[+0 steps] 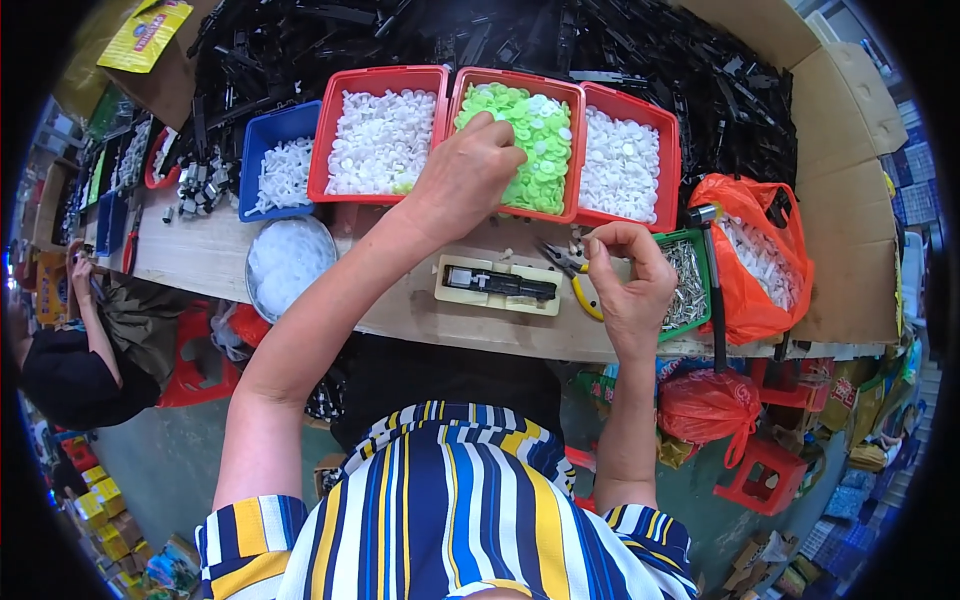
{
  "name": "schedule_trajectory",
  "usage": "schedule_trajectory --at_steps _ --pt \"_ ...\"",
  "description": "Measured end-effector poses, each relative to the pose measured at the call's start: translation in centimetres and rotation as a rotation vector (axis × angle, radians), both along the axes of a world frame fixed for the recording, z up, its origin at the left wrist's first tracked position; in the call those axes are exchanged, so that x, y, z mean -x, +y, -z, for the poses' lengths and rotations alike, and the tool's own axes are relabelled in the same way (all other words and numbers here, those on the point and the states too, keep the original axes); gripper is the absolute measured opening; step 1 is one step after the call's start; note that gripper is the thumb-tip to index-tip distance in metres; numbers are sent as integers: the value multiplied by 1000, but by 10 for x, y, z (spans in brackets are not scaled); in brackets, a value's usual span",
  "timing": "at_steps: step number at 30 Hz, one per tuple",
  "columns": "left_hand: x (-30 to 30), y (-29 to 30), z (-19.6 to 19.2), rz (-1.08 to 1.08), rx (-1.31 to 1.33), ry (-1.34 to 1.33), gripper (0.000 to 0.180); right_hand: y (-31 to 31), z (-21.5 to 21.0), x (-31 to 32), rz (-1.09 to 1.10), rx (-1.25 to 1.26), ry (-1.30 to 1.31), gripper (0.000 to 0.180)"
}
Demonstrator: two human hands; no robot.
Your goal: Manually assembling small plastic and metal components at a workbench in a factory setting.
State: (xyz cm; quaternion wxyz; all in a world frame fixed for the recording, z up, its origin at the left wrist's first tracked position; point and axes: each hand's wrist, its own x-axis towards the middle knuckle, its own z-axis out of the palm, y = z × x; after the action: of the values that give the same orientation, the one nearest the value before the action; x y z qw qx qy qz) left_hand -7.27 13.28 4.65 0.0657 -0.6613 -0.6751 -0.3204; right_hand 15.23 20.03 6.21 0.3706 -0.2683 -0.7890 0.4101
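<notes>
My left hand (468,172) is closed in a pinch over the red bin (577,105) of light green plastic discs (541,168). Its fingertips are hidden, so I cannot make out what they grip. Lower right, my right hand (632,285) is raised with thumb and forefinger together. Anything between them is too small to name. A cream fixture block (450,293) on the table before me cradles a long black part (518,286) with a silvery end. Beside my right hand lie pliers (587,296) with yellow handles, partly covered by it.
Red bins of white plastic parts (383,140) (620,165) flank the green ones. Leftward are a blue bin (250,165) and a round bowl (290,265). A green tray (685,285) of metal pins, a hammer (714,290) and an orange bag (745,300) stand right. Black parts (400,40) pile behind.
</notes>
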Motion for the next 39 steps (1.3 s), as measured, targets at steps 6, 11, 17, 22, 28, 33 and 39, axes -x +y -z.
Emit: schedule_trajectory --at_steps 6,11,17,22,28,33,39 --pt "-2 5 9 -33 107 116 6 -4 -2 4 -8 -10 0 7" --pt "-6 1 1 -24 63 -5 9 -5 -1 3 -2 5 31 7" --pt "-31 -28 -31 -46 233 -866 19 -16 0 15 3 -129 136 17" --pt "-46 -47 -24 34 177 -1279 18 -23 3 25 -30 -316 138 21" --pt "-50 -57 -24 23 124 -1250 19 -30 2 25 -37 -391 87 24" --pt "-50 -63 -21 30 101 -1160 17 -36 3 26 -43 -493 48 26" --pt "-55 -68 -18 -32 -15 -946 15 -43 10 32 2 -685 -10 27"
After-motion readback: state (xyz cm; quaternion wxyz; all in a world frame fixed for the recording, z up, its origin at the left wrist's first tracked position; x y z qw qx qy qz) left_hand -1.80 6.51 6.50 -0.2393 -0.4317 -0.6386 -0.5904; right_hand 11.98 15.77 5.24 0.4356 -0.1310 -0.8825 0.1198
